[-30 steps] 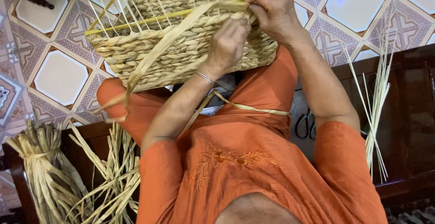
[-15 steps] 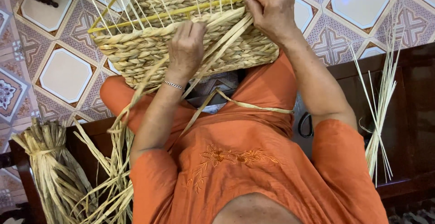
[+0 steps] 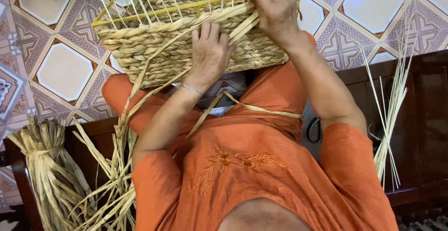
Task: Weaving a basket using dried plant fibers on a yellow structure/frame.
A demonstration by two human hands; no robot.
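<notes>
The patterned tile floor (image 3: 60,70) fills the upper part of the frame. The person's orange garment (image 3: 252,165) occupies the lower centre, with a dark wooden bench (image 3: 420,119) running behind it at the right. A half-woven basket (image 3: 154,49) of braided straw rests on the lap at upper centre, thin pale stakes rising from its yellow rim. A tied bundle of dried straw (image 3: 46,175) lies at lower left, and loose straw strips (image 3: 112,184) trail beside it. A sheaf of thin pale reeds (image 3: 392,119) leans at the right edge. The left hand (image 3: 210,53) lies flat against the basket wall, fingers spread and pressing the weave. The right hand (image 3: 275,14) is closed around a flat straw strand (image 3: 242,25) at the rim. A silver bracelet (image 3: 191,90) circles the left wrist.
</notes>
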